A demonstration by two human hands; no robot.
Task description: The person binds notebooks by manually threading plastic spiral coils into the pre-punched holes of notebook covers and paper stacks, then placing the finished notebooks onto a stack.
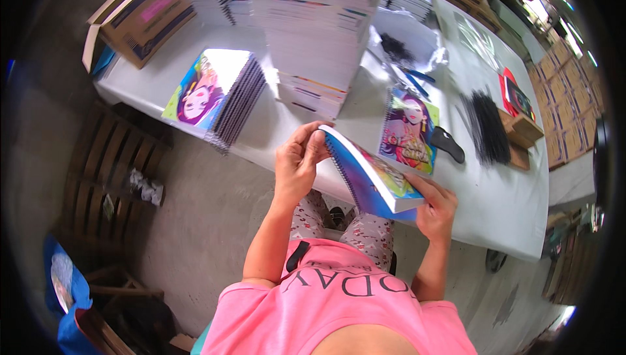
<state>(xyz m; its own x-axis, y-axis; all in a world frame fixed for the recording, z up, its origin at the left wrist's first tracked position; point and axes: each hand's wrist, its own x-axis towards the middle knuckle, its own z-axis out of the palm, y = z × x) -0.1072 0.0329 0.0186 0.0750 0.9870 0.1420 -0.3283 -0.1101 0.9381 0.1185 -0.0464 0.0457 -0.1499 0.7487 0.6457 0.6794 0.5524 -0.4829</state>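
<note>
Between my two hands, tilted above the front edge of the table, is a thick notebook point(365, 175) with a blue cover and a dark coil along its left side. My left hand point(301, 159) pinches its upper left corner near the coil. At the lower right corner, my right hand point(432, 205) grips it by the edge. Just beyond it lies another illustrated spiral notebook point(409, 130), face up. Beside that one is a black-handled tool point(448, 145), its kind unclear. A stack of coil-bound notebooks point(212, 97) stands to the left.
A tall pile of white paper blocks point(319, 35) rises at the table's middle. Rightward lie a bundle of black plastic coils point(486, 126) and a wooden block point(521, 134). An open carton point(147, 19) sits far left. Wooden pallets point(98, 166) lie on the floor.
</note>
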